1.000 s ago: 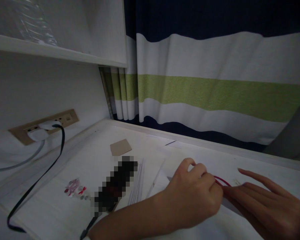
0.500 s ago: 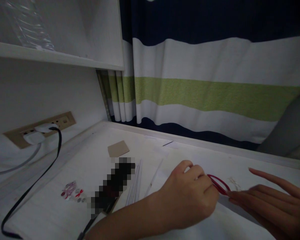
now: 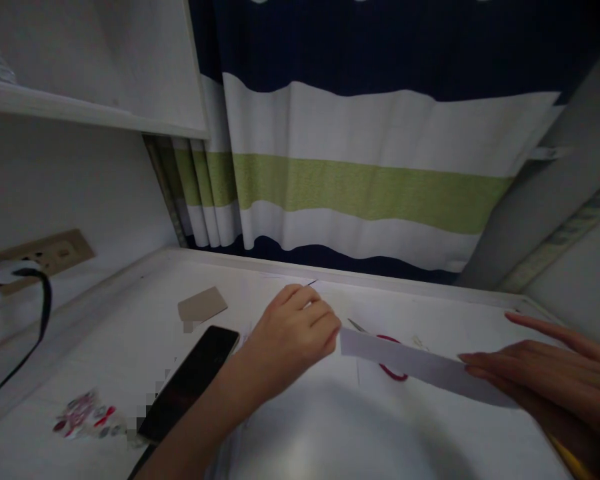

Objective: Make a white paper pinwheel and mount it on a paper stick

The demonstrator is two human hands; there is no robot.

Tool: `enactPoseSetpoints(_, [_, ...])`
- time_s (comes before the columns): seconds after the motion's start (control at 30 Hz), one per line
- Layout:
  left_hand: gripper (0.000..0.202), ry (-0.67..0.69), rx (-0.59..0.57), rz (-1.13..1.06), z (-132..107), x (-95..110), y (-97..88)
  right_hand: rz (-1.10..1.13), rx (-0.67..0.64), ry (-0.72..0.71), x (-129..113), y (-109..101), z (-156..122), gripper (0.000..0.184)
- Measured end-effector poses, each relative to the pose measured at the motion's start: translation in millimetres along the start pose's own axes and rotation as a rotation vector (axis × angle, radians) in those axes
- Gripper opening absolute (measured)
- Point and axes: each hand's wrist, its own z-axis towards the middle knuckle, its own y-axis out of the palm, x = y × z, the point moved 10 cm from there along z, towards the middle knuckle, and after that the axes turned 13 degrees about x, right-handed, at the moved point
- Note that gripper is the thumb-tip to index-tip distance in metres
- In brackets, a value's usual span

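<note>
A narrow white paper strip (image 3: pixel 405 357) is stretched above the desk between my two hands. My left hand (image 3: pixel 297 330) is closed with its fingers curled, pinching the strip's left end. At the other end, my right hand (image 3: pixel 545 377) grips the strip between thumb and fingers, one finger raised away from it. Behind the strip, scissors (image 3: pixel 396 377) with red handles lie on the desk, blades pointing to the far left. The strip hides part of their handles.
A black phone (image 3: pixel 195 380) lies left of my left forearm. Farther back is a beige card (image 3: pixel 203 305). Small red and clear stickers or trinkets (image 3: pixel 85 417) lie at the near left. A cable (image 3: pixel 43 327) hangs from the wall socket (image 3: pixel 63 253). A striped curtain (image 3: pixel 330 187) covers the back.
My left hand has moved away from the red scissors handles, which now show on the desk. The paper strip is now drawn out between both hands. The view has turned right.
</note>
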Motion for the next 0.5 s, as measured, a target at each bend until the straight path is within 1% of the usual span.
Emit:
enactPoseSetpoints(0.07, [0.01,-0.025,0.001,0.011,0,-7,-2.3,0.017,-0.086,-0.121,-12,6,0,0.015])
enactPoseSetpoints(0.1, [0.01,-0.034,0.007,0.016,1,-10,-4.1,0.026,-0.098,-0.165,-16,7,0,0.016])
enactPoseSetpoints(0.17, [0.011,-0.044,0.026,0.025,1,-14,-9.1,0.022,-0.075,-0.19,-17,5,2,0.014])
enactPoseSetpoints(0.23, [0.011,-0.056,0.05,0.069,1,-19,-14.7,-0.003,-0.074,-0.196,-18,7,3,0.013])
enactPoseSetpoints(0.33, [0.01,-0.097,0.091,0.171,0,-24,-21.3,-0.058,-0.047,-0.152,-20,15,7,0.013])
enactPoseSetpoints(0.4, [0.012,-0.093,0.115,0.155,1,-15,-21.4,-0.046,-0.031,-0.102,-25,25,11,0.013])
enactPoseSetpoints(0.47, [0.024,-0.026,0.125,0.046,2,6,-17.3,-0.006,-0.072,-0.046,-33,41,15,0.012])
enactPoseSetpoints(0.5, [0.028,-0.009,0.14,0.039,2,14,-16.2,0.025,-0.077,-0.031,-39,47,17,0.012])
